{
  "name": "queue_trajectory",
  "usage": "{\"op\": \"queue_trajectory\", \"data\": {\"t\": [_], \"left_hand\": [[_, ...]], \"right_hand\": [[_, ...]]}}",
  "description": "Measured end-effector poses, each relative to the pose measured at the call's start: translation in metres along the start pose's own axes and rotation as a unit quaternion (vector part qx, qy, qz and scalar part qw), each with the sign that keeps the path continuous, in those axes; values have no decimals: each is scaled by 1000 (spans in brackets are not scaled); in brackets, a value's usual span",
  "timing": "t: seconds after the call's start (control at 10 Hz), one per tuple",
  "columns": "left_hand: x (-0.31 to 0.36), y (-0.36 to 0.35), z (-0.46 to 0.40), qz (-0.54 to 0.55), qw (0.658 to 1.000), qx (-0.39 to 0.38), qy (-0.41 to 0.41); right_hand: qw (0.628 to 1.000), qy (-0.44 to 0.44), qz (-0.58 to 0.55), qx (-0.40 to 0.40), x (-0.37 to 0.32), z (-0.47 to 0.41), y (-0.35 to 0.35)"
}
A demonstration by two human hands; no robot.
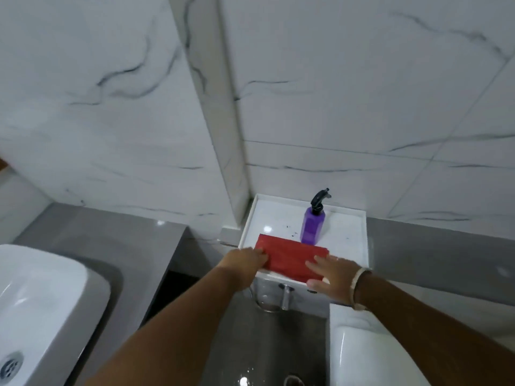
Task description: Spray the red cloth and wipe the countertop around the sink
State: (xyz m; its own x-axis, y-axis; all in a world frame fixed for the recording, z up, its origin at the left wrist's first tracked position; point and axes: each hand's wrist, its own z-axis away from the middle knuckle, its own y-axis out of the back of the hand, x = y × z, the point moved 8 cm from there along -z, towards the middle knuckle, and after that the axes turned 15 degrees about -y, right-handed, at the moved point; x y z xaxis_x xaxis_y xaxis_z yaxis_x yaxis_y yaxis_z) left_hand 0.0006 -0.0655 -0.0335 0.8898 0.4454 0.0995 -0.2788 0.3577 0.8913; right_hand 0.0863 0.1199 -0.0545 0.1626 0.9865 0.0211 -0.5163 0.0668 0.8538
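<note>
A folded red cloth [289,257] lies flat on the front part of a small white ledge [281,218] against the marble wall. My left hand [245,259] grips the cloth's left edge with the fingers curled over it. My right hand [331,274] lies on the cloth's right end, fingers spread, thumb under the front corner. A purple spray bottle [312,225] with a black trigger head stands upright on the ledge just behind the cloth. The white sink [41,307] sits at the lower left on a grey countertop [111,240].
Marble-look tiled walls rise behind everything, with a protruding column [223,135] left of the ledge. A metal fitting [285,296] hangs under the ledge. A white ceramic fixture [362,346] stands at the lower right. The grey floor shows below.
</note>
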Motion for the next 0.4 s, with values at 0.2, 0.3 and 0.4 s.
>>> {"op": "queue_trajectory", "data": {"t": [0.2,0.3,0.4], "left_hand": [[-1,-30,-15,-81,996,-31,-20],[-2,-22,-1,-84,995,-44,-28],[-7,11,7,-86,996,-2,-23]], "right_hand": [[995,-86,49,-3,-3,-1,-31],[988,-132,85,-4,-14,17,-14],[977,-181,90,70,-17,31,32]]}}
